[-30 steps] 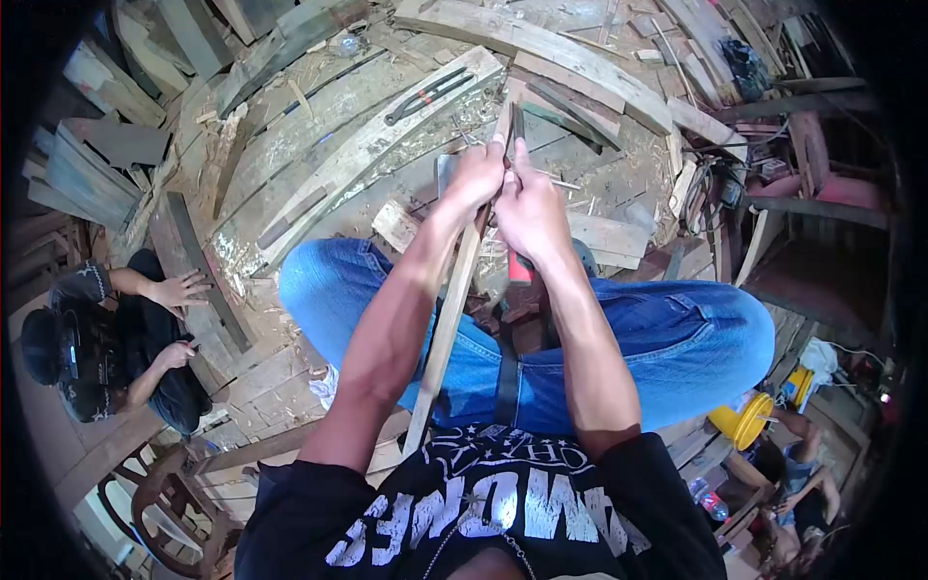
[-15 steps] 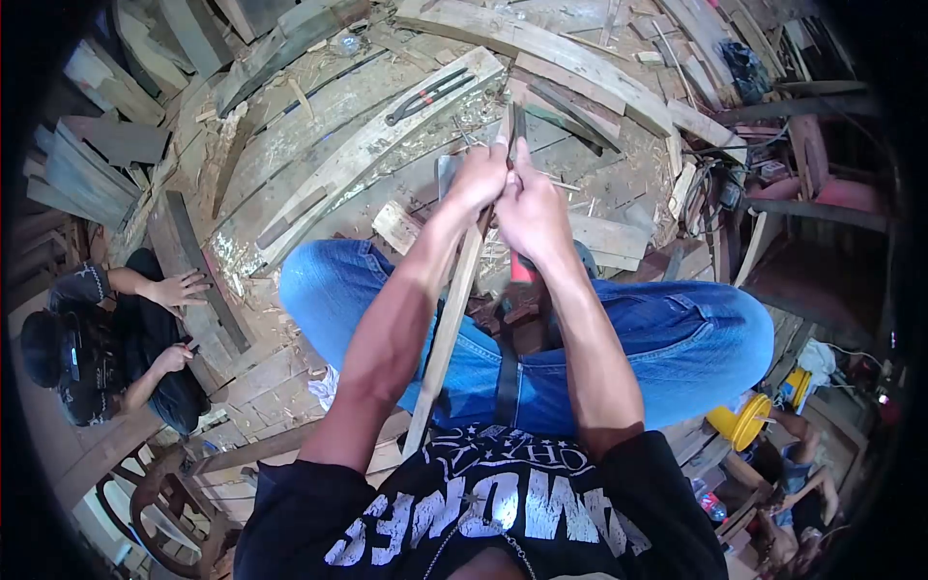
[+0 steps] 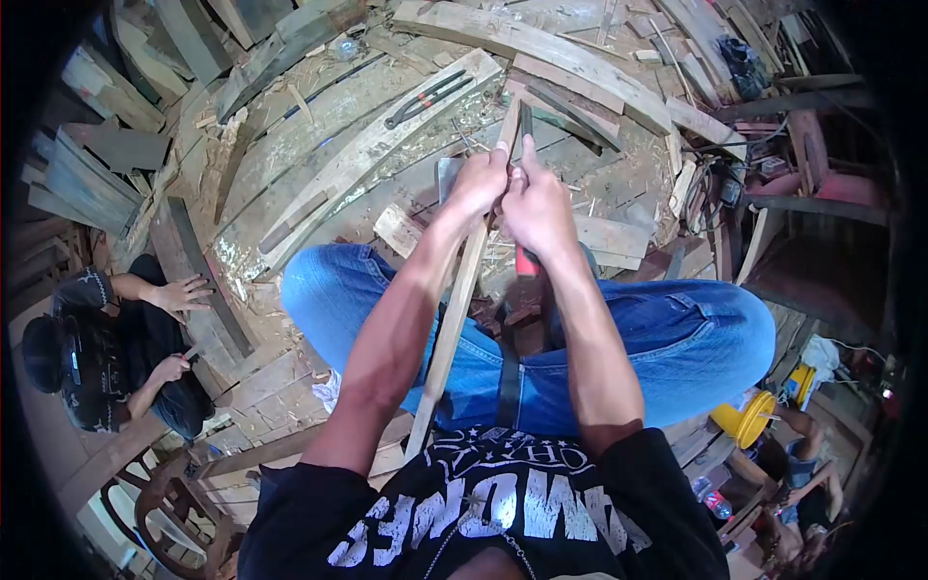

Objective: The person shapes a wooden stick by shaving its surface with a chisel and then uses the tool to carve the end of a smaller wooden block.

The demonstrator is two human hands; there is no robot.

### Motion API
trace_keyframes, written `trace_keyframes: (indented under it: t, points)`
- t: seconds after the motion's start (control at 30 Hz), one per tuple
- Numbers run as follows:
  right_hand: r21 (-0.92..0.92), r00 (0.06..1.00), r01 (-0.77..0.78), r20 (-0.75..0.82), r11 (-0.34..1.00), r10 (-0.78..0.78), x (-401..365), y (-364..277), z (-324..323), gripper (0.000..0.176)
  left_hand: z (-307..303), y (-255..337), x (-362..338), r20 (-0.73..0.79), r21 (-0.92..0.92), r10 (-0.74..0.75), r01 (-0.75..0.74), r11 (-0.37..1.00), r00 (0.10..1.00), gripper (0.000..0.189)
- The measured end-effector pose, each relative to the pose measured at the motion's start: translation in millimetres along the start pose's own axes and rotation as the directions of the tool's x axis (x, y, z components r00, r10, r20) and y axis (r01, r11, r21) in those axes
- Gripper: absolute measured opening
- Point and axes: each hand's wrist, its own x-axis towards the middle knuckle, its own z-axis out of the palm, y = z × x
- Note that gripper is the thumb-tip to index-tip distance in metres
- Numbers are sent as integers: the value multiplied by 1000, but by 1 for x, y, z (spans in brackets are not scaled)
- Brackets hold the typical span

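My left hand (image 3: 478, 184) is closed around a long pale wooden strip (image 3: 448, 356). The strip slopes from near my shirt, over my lap, to a far end just beyond my fingers. In my right hand (image 3: 537, 211) is a red-handled tool (image 3: 526, 261) with a dark, narrow blade, its index finger stretched along the blade. That blade lies right beside the strip's far end, pointing away from me. Both hands meet at the strip, knuckles close together. Ahead of them, pincers (image 3: 425, 101) with red and black handles rest on a curved plank (image 3: 372, 159).
Wood offcuts and shavings litter the floor around my crossed legs. A co-worker (image 3: 116, 338) sits at the left with a hand on a dark beam (image 3: 198, 280). Another person (image 3: 807, 483) is at the lower right, near a yellow bucket (image 3: 742, 420). Cables (image 3: 688, 188) lie at the right.
The tool in my right hand has shifted slightly forward and to the right, its blade now showing apart from the strip's edge. My left hand stays nearly in place on the strip.
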Motion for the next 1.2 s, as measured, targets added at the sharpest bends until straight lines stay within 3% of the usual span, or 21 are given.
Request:
trace_keyframes:
  t: [0.07,0.2,0.3,0.37,0.43,0.5,0.57,0.63,0.83,0.87,0.9,0.97,1.0,1.1,1.13,1.17,1.2]
  points:
    - [111,989,-130,85,985,121,2,-4,-5,50,0,10,-6,0,31,-13,13,999,1000,47]
    - [135,976,-184,146,974,164,-1,0,-15,51,1,11,-4,15,59,-27,26,998,1000,47]
    - [42,980,-123,160,992,114,0,0,-25,51,4,8,-5,19,51,-25,24,998,1000,44]
    - [11,984,-89,155,996,86,-3,-6,-33,50,5,6,-3,-46,95,-9,13,995,999,53]
    - [44,959,-192,219,981,178,-4,-13,-40,50,5,4,-2,-42,117,-36,40,992,998,53]
    - [56,939,-253,256,966,231,-4,-20,-45,51,4,0,2,-75,299,57,-32,954,996,56]
    - [70,914,-313,291,947,281,-1,-17,-39,51,1,-4,8,-48,280,47,-31,959,998,48]
    - [53,975,-143,177,988,131,4,-1,-21,51,0,-10,14,-94,374,142,-97,922,985,51]
    - [-49,994,-47,98,998,52,6,-3,-5,53,-5,-9,13,-129,494,163,-80,866,978,60]
    - [-149,998,50,33,988,-46,9,6,4,54,-6,-19,22,-140,460,176,-93,883,974,59]
    - [-150,999,49,24,987,-46,13,4,3,54,-7,-18,23,-134,462,182,-101,881,974,59]
    - [11,987,-103,122,995,101,16,0,3,55,-13,-17,21,-115,446,166,-99,889,979,60]
    - [-90,988,-45,141,995,58,17,-8,-4,56,-16,-15,21,-108,451,171,-105,886,979,60]
    - [-6,992,-55,116,998,55,19,-4,-1,56,-17,-11,21,-142,455,163,-82,887,976,62]
    - [-81,991,118,-52,990,-122,21,0,9,56,-16,-21,28,-150,404,240,-162,900,959,61]
    - [-79,991,117,-56,990,-122,25,8,13,56,-21,-30,36,-147,406,242,-165,899,959,61]
    - [13,999,7,50,1000,-7,27,-5,3,57,-23,-24,34,-161,383,202,-127,915,966,60]
